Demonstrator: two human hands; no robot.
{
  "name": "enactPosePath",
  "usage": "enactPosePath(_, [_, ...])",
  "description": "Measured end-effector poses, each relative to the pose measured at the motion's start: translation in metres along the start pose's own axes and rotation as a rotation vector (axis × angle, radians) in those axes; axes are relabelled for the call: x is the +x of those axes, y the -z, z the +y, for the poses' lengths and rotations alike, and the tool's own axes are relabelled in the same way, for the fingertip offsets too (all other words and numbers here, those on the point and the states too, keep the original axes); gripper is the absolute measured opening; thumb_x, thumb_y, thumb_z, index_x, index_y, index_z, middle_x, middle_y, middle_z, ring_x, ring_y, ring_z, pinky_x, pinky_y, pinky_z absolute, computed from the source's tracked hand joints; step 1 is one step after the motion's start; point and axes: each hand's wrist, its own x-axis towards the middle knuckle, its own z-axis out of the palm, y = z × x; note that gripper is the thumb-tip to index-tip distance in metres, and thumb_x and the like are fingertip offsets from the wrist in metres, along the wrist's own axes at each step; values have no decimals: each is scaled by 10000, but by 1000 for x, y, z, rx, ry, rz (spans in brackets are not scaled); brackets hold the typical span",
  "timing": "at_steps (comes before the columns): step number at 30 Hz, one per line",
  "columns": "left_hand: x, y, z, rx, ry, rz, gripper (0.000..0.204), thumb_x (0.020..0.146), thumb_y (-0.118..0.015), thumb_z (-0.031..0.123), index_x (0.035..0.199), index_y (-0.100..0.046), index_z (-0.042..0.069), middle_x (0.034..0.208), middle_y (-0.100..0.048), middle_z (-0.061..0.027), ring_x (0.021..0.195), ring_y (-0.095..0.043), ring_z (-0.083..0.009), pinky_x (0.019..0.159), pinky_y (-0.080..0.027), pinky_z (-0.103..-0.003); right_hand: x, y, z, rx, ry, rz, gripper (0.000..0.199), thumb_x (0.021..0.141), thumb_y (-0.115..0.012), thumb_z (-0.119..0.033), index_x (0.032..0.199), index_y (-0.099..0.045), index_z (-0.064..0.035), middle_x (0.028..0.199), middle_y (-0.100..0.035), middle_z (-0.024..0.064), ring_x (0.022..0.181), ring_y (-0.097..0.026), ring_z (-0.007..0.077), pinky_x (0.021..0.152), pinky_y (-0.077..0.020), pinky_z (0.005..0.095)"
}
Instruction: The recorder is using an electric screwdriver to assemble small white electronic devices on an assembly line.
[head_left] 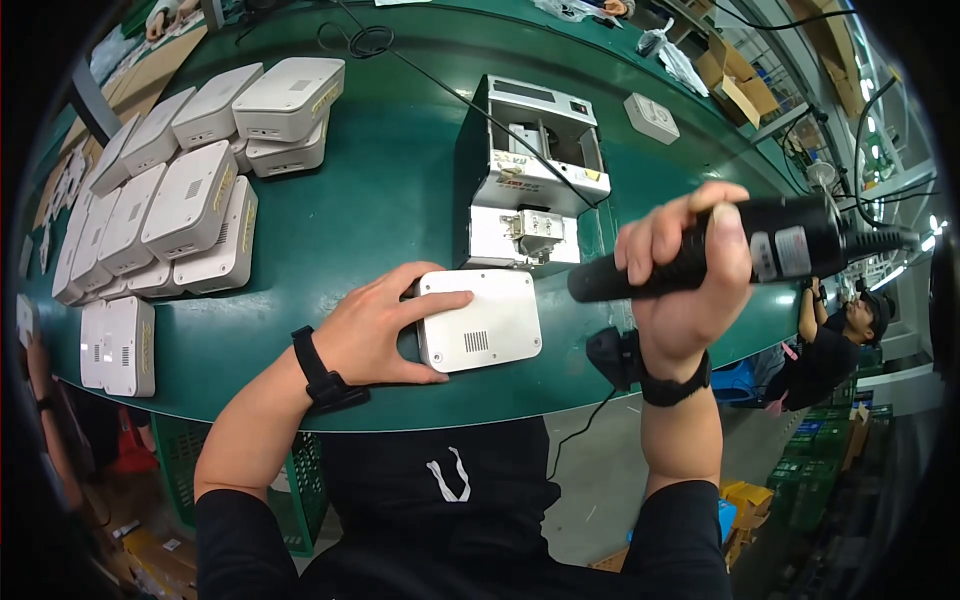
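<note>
Head camera view: at the centre of the frame, a white case [500, 315] was laid flat on the green table [390, 190], its vented face turned up. Its left end was clasped by the left hand [370, 325], the fingers spread, with the thumb set along the near edge and the index finger laid across the top; how hard it was pressed could not be told. To the right of centre, a black corded tool [790, 240], apparently a power driver, was gripped by the curled right hand [690, 265]. Its narrow end was pointed leftward and held apart from the case; no bit could be made out.

Just above the case in the frame stood a silver-and-black machine [530, 180], likely a screw feeder. At upper left, more white cases [190, 205] were piled.

For good work, it was judged, the case should be kept flat and braced from its left end, with the index finger kept clear of any corner being driven. The tool should be brought upright over each corner recess before pressure is applied, since a tilted bit could slip and mar the white face.
</note>
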Motion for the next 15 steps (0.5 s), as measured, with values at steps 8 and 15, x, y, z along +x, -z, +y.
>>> enactPosePath(8, [-4,-4,2,39,14,-6,799,601,-888,295,1332,-568,250,1315,-498,-105,1138,-571,-318,946,-509,-413,38,-18,21,-266,32,-42,231,966,-482,-264,960,-480,-34,649,-489,67,469,-469,160,512,-433,336])
enactPosePath(15, [-4,-1,-1,11,2,16,787,585,-904,309,1303,-599,201,1286,-529,-120,1127,-577,-328,936,-511,-411,-1,-2,1,-91,-135,-17,231,968,-483,-288,990,-462,-58,640,-474,51,462,-459,152,498,-428,331])
